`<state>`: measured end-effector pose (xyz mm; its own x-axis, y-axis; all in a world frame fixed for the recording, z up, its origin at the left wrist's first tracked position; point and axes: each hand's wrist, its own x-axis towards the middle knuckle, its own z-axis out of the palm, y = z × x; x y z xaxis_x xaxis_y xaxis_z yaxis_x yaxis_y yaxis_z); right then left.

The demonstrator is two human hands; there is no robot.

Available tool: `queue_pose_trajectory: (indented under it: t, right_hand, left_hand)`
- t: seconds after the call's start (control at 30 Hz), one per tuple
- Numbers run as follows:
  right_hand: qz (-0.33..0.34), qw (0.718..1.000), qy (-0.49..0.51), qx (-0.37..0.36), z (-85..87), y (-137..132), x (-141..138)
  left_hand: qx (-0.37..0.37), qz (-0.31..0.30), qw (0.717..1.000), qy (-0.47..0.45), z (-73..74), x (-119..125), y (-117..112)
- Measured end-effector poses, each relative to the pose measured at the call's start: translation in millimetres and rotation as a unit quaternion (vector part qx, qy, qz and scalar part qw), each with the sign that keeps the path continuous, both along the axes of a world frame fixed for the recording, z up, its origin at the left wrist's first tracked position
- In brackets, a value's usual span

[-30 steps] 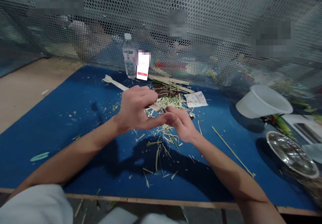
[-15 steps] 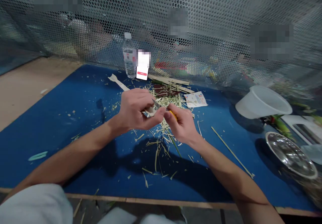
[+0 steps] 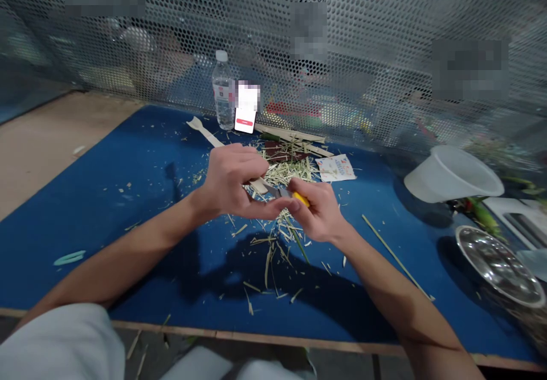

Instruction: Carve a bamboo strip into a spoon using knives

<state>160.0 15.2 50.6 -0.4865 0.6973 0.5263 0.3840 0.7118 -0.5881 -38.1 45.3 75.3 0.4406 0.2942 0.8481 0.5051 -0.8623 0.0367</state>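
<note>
My left hand (image 3: 234, 180) is closed around a pale bamboo strip (image 3: 205, 134). Its forked far end sticks out beyond the knuckles, and its cut near end shows between thumb and fingers. My right hand (image 3: 317, 208) grips a utility knife with a yellow handle (image 3: 301, 199). The grey blade (image 3: 277, 191) points left and lies at the strip's near end; exact contact is hard to make out. My left thumb reaches across to the right thumb beside the blade. Below and behind both hands lies a heap of bamboo shavings (image 3: 290, 170).
Behind the shavings stand a water bottle (image 3: 223, 98) and a lit phone (image 3: 245, 119), close to a perforated metal screen (image 3: 179, 44). A printed packet (image 3: 335, 168), a thin stick (image 3: 395, 256), a white plastic tub (image 3: 448, 175) and a steel bowl (image 3: 498, 266) are to the right.
My right hand and the knife have shifted slightly right, away from my left hand, and more blade shows. The left hand still holds the strip. The whole view has shifted a little.
</note>
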Motion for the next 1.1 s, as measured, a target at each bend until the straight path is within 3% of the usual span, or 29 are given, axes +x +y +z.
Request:
queue_pose_trajectory:
  t: [0.57, 0.8, 1.1]
  right_hand:
    - [-0.006, 1.000, -0.012, 0.013, 0.7, -0.5, -1.5]
    - [0.021, 0.999, -0.025, 0.029, 1.4, 0.2, 1.7]
    - [0.008, 0.995, -0.079, 0.067, 11.0, 1.5, 8.0]
  left_hand:
    - [0.038, -0.050, 0.998, -0.012, -1.7, 2.7, -0.6]
    - [0.043, -0.034, 0.998, -0.010, 0.6, 1.9, -0.8]
    - [0.033, -0.041, 0.998, 0.017, -1.1, -1.3, -0.8]
